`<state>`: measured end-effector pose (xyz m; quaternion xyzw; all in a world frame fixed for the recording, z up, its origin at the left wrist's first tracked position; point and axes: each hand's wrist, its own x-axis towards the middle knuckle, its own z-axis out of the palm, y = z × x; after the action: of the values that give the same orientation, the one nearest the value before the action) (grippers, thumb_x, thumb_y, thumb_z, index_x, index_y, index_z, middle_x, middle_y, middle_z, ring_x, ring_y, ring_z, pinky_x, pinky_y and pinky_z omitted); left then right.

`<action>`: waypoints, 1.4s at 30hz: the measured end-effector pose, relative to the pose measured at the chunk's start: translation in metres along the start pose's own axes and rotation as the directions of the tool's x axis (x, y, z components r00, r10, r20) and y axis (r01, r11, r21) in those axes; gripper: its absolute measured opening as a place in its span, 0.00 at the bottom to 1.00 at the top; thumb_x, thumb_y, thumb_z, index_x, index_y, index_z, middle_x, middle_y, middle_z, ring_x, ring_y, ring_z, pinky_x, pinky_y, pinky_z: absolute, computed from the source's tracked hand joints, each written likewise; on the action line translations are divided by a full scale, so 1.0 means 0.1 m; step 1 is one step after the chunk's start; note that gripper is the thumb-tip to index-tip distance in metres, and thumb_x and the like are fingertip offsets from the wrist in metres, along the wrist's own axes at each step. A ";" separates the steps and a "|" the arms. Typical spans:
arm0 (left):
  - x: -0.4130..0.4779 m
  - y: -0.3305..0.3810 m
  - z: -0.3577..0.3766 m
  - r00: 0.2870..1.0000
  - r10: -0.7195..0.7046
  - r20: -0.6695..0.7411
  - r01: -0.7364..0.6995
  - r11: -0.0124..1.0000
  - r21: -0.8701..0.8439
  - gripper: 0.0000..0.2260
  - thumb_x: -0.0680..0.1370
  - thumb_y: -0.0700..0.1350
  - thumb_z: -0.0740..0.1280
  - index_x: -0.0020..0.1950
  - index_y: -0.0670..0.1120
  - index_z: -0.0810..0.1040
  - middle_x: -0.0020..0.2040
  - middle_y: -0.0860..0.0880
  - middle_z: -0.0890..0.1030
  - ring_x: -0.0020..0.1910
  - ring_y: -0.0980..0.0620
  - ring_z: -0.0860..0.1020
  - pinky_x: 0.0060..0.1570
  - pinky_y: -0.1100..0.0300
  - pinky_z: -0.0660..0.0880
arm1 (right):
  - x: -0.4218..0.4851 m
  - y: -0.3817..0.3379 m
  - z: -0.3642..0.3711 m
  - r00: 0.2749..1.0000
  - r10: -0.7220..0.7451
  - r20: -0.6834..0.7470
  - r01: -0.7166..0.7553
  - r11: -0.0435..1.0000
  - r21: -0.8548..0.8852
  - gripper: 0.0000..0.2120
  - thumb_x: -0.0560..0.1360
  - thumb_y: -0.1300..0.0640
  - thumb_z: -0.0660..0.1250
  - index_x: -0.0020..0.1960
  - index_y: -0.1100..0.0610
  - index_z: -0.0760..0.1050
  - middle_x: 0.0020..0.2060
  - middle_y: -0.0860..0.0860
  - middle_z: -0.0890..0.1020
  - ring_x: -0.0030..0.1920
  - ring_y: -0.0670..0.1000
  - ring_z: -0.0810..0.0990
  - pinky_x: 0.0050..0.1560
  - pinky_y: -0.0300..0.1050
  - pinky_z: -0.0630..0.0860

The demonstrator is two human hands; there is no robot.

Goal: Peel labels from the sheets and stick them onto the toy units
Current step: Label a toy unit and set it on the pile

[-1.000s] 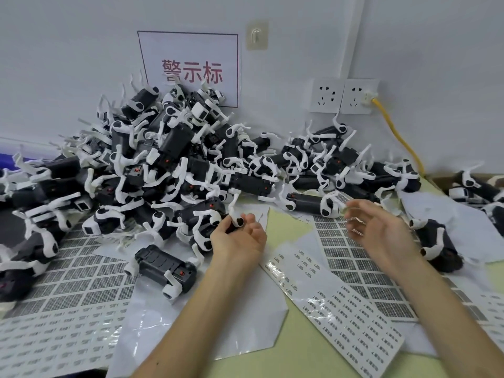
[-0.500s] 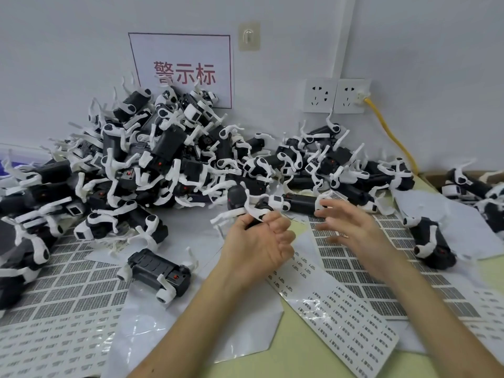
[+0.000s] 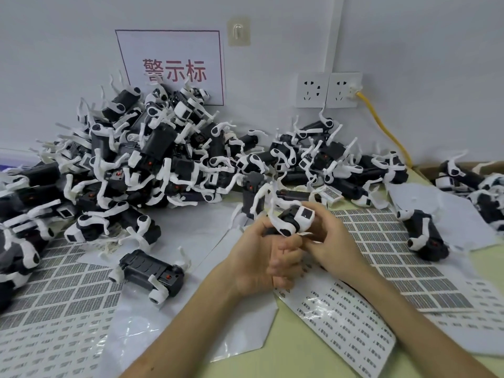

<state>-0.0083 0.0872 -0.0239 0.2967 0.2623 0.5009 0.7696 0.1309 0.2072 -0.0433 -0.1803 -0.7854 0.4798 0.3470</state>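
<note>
My left hand [image 3: 259, 257] grips a black-and-white toy unit [image 3: 293, 218] above the table's middle, white legs sticking up. My right hand [image 3: 331, 241] is curled against the same toy from the right, and a small white label edge shows at its fingertips. A label sheet with small printed labels [image 3: 341, 320] lies under and in front of my hands. A sheet of grey barcode labels [image 3: 403, 268] lies to the right. A big heap of toy units [image 3: 152, 165] fills the back left.
One toy unit [image 3: 151, 272] lies alone on the left sheets, another [image 3: 425, 236] on the right. More label sheets [image 3: 54, 309] cover the left. Wall sockets [image 3: 328, 90] with a yellow cable [image 3: 381, 126] and a red-lettered sign [image 3: 174, 69] are behind.
My left hand lifted a toy unit out of the heap and brought it to the middle. My right hand moved left and closed against that toy.
</note>
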 end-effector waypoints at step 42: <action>0.08 -0.08 0.05 0.807 0.462 -0.367 -0.186 0.790 0.584 0.21 0.78 0.57 0.71 0.63 0.43 0.82 0.50 0.44 0.86 0.44 0.50 0.83 0.45 0.60 0.79 | 0.03 -0.22 -0.18 0.965 0.228 0.127 -0.259 0.783 0.565 0.14 0.75 0.50 0.71 0.58 0.54 0.83 0.58 0.58 0.83 0.56 0.57 0.83 0.53 0.50 0.82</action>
<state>0.0030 0.0910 -0.0276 0.3980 0.5179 0.5978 0.4648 0.1423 0.2099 -0.0175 -0.1538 -0.5819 0.7402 0.2999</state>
